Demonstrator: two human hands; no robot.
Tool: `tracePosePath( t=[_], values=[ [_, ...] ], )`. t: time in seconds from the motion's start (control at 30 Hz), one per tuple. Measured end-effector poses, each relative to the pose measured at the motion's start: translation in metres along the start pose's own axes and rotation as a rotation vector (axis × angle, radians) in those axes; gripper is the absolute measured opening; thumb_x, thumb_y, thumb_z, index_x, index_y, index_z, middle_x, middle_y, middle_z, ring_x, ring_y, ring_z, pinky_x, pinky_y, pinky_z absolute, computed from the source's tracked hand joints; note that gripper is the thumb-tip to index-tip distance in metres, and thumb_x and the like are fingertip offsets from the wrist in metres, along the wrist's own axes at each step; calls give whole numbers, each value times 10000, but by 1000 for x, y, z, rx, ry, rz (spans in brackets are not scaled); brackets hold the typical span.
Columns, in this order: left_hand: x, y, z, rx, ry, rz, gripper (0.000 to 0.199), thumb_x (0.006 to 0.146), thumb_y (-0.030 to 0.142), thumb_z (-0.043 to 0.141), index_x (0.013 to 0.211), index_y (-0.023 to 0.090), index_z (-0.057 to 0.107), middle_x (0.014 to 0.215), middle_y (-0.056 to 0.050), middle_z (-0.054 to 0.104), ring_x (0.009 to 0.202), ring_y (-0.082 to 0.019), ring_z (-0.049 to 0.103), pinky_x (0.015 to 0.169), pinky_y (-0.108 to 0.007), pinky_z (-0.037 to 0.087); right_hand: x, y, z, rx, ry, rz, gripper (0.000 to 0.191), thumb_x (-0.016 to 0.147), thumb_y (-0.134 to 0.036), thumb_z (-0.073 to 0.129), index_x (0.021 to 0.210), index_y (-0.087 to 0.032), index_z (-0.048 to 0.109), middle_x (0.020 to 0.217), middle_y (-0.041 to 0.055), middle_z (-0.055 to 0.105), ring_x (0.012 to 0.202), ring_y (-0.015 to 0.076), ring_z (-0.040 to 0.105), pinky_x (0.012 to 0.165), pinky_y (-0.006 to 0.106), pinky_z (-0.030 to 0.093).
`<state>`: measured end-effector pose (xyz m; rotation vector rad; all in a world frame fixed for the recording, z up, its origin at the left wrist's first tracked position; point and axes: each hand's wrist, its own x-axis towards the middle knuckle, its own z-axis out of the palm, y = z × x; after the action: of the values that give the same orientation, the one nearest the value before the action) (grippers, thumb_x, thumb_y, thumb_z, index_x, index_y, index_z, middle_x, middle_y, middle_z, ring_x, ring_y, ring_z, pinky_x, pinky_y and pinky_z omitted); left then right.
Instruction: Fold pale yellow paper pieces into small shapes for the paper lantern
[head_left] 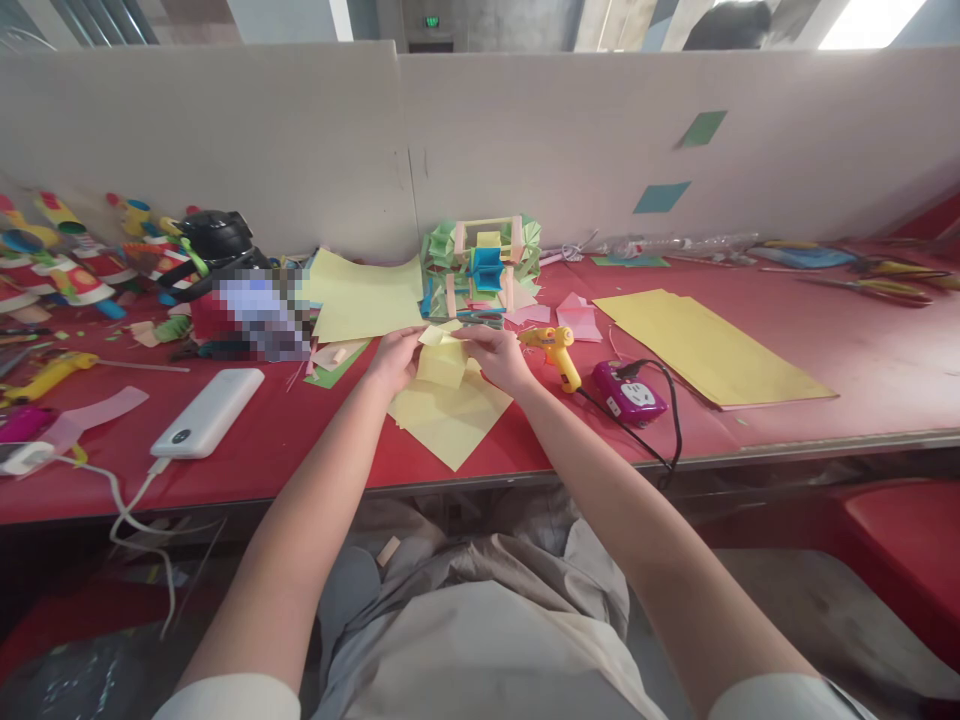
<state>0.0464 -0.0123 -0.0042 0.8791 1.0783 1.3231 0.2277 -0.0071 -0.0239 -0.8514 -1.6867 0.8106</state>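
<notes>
A: What do we record closest to us?

B: A pale yellow sheet (457, 435), flat on the red table (300, 455), one corner pointing toward the near edge. To its left we note a white power bank (208, 412) with a white cable (120, 490) at its near end. To its right sits a purple socket block (628, 392) with a black cord (679, 410).

A: State of the hands?

B: Both engaged. The left hand (397, 357) pinches the left side of a small yellow paper piece (442, 366); the right hand (495, 352) grips its right side. We place the piece between them, over the far part of the sheet. Whether its lower edge touches the sheet, we cannot tell.

A: Beyond that?

B: A yellow glue gun (559, 347) just right of the right hand, nozzle to the left. Farther right, we log overlapping yellow sheets (712, 350).

A: And the far side?

B: A blue and green paper model (487, 270) with wooden sticks, a large yellow sheet (367, 300) on its left. Behind them we see a pale partition (225, 130), bearing a blue paper (661, 197) and a green paper (705, 128) at right.
</notes>
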Motion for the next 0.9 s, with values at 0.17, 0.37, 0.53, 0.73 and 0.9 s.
tracePosePath(
  t=[0.17,0.37,0.53,0.73,0.9],
  values=[
    [-4,5,0,6,-129,-25,357,684,476,785,799,149,700,767,-95,734,819,-259,709,709,-346,560,0,0,0,-30,3,-41,292,788,-225,525,944,-222,772,1114,70,710,1065,223,645,929,373,510],
    [-7,6,-1,39,-201,58,450,557,351,888,910,126,723,843,-88,748,847,-236,707,777,-335,552,-2,-3,1,-26,13,-37,298,757,-200,523,934,-225,761,1131,67,689,1038,217,638,857,343,520],
    [-2,0,-3,102,-179,137,551,522,334,906,1001,135,722,935,-103,758,841,-236,713,799,-351,548,-2,-11,0,92,30,52,224,800,-292,553,933,-205,711,990,42,703,906,183,632,788,304,503],
    [-9,1,3,271,-276,228,640,593,419,874,1131,136,675,944,-115,757,866,-240,707,818,-351,537,-2,-19,-1,163,73,156,375,786,-550,654,868,-184,666,846,40,686,787,162,606,688,271,466],
    [-15,3,8,351,-344,304,713,654,406,847,1256,148,568,931,-104,751,847,-223,706,786,-326,539,-2,-18,-1,166,37,169,382,717,-544,736,821,-181,674,789,30,666,707,144,584,623,264,437]
  ],
)
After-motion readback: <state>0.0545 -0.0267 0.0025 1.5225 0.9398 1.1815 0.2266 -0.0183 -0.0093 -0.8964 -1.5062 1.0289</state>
